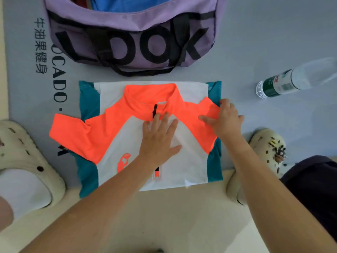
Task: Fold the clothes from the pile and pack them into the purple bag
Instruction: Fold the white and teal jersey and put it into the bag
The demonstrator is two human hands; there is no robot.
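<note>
- Shirt (127,136) (orange/white/teal) lies flat on the grey mat (255,42), front up, near the mat's near edge; its hem hangs over onto the beige floor (173,216).
- Left hand (158,139): fingers straight and spread, palm pressing the shirt's chest just below the zip.
- Right hand (224,119): on the orange sleeve at the shirt's right edge, thumb out flat; whether the fingers pinch the cloth, cannot tell.
- Other sleeve sticks out flat past the shirt's left edge.
- Purple bag (135,39) at the mat's far edge, open, blue cloth inside, just beyond the collar.
- Water bottle (284,81) lies on its side toward the mat's right edge.
- A cream clog (27,157) either side.
</note>
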